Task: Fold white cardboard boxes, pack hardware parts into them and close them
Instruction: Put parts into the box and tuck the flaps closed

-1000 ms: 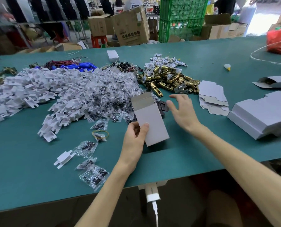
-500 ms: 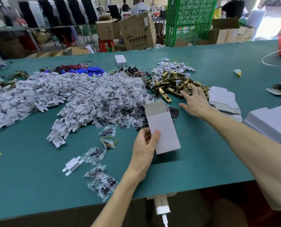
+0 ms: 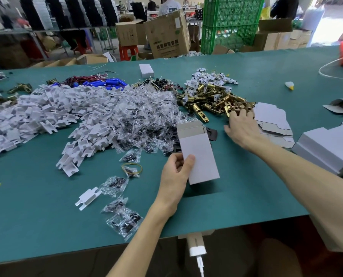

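The right hand (image 3: 241, 126) has its fingertips buried in the pile of shiny brass latch parts (image 3: 210, 98), so no telling if it's actually got one. The left hand (image 3: 174, 176) tucks most of its fingers behind the small white cardboard box (image 3: 199, 156), and the stack of folded white boxes (image 3: 330, 148) runs out of view on the right.

Green table (image 3: 36, 216) bears white clips (image 3: 46, 108), bagged parts (image 3: 138, 114), seemingly brass latches (image 3: 212, 100).

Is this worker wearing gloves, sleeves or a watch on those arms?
No. The left hand and right hand are bare, with no gloves, rings or watch showing. Both forearms are uncovered too.
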